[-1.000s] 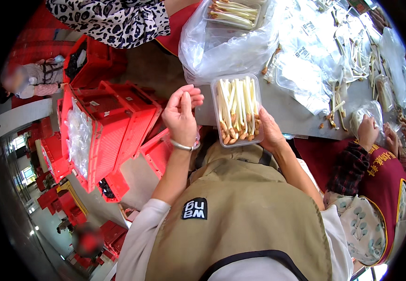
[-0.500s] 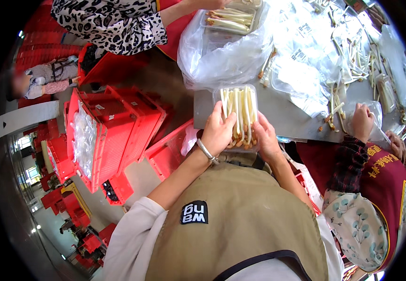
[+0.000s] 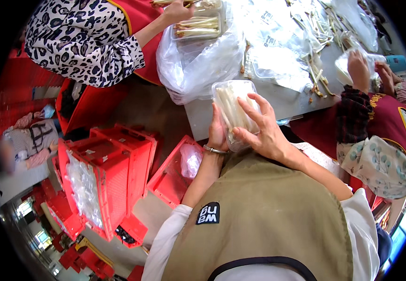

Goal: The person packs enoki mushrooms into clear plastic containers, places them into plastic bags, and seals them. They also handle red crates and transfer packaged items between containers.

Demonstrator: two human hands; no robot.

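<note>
My left hand grips a clear plastic tray along its left side, with the thumb up along the wall. Pale, whitish stalks lie lengthwise inside; whether a lid covers them I cannot tell. My right hand rests over the tray's right side, fingers spread and the fingertips touching its top. The tray is tilted just in front of my apron, off the near edge of the grey table.
A clear plastic bag holds filled trays at the far left of the table. Loose stalks and a clear tray lie right. Co-workers' hands work nearby. Red crates stand left; a low one holds a pink bag.
The tray has turned in my hands, and the stalks' brown ends no longer show. My right hand has moved from the tray's side onto its top, fingers spreading. The view has shifted.
</note>
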